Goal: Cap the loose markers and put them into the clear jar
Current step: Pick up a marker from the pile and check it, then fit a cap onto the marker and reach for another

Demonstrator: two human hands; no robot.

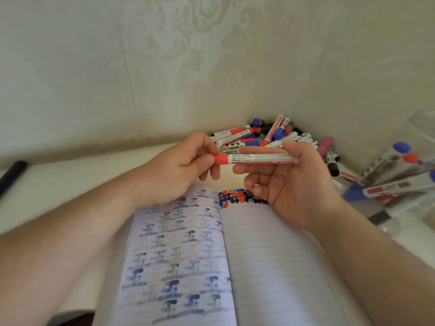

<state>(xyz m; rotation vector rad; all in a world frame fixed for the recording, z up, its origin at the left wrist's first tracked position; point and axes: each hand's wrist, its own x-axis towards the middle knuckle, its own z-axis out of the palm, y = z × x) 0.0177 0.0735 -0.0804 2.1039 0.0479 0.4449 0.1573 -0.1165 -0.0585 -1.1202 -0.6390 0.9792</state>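
A red-capped white marker lies level in the air, just in front of the loose marker pile. The clear jar, right of the pile, holds capped markers.

Readable text is scarce. Your notebook's left page carries rows of hand-inked 正 characters. Red marker label has fine print, too blurred to read. Pile labels likewise illegible.

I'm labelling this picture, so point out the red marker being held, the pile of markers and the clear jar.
red marker [259,158], head view, middle of its white barrel
pile of markers [270,135], head view, centre of the heap
clear jar [421,128], head view, upper wall
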